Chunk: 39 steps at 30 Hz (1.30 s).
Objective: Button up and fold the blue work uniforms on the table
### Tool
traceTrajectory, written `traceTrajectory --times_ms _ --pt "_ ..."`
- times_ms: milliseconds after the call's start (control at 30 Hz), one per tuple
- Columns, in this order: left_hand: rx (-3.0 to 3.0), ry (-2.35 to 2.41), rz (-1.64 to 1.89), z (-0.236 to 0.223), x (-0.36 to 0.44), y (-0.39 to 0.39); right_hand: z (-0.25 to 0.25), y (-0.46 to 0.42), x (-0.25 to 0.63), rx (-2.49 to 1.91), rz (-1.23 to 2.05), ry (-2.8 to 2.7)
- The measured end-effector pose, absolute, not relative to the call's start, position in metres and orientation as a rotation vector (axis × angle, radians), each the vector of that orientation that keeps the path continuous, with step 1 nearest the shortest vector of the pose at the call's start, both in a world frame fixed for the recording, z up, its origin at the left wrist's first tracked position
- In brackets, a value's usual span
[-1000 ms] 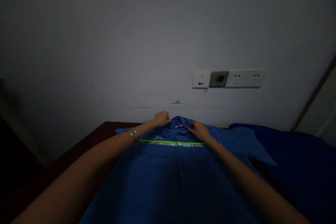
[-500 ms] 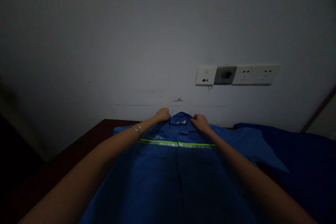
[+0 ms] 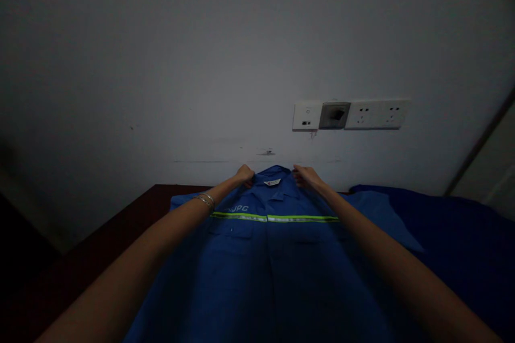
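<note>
A blue short-sleeved work shirt (image 3: 245, 257) lies spread front side up, its collar (image 3: 277, 172) toward the wall. Across the chest runs a yellow-green and silver reflective strip (image 3: 298, 219), with white letters above it on the left. A white label (image 3: 272, 183) shows inside the neck. My left hand (image 3: 244, 176) is closed on the left side of the collar; silver bangles circle that wrist. At the collar's right side my right hand (image 3: 306, 177) pinches the cloth between thumb and fingers. The shirt's lower part is in deep shadow.
Beneath the shirt is a dark red surface (image 3: 139, 209). Darker blue cloth (image 3: 454, 236) lies at the right, beside the shirt's sleeve. Behind stands a pale wall (image 3: 201, 64) with scuff marks and a row of sockets (image 3: 376, 114).
The collar has been lifted and opened wider, so the label shows more fully. My left hand has shifted slightly left. The whole view has turned a little to the right.
</note>
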<state>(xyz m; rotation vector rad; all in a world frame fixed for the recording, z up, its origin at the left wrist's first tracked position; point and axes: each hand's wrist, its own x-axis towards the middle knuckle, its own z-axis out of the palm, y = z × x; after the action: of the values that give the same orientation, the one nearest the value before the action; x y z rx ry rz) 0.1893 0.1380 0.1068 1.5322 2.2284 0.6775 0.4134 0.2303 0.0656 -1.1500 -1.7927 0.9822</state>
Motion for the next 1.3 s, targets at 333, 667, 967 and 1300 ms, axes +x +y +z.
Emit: traceTrajectory --times_ms 333,667,967,1300 --pt "2.101 2.486 0.333 0.104 0.242 0.136 0.033 0.237 0.52 -1.485 0.194 -2.419" --pt "1.844 2.28 0.525 0.078 0.306 0.174 0.02 0.224 0.536 -1.464 -0.222 -2.583" --pt "1.526 2.148 0.787 0.073 0.296 0.18 0.016 0.221 0.539 -1.65 -0.342 -2.424" --pt "1.767 2.482 0.876 0.082 0.231 0.122 0.057 0.184 0.49 -1.304 -0.452 -2.344"
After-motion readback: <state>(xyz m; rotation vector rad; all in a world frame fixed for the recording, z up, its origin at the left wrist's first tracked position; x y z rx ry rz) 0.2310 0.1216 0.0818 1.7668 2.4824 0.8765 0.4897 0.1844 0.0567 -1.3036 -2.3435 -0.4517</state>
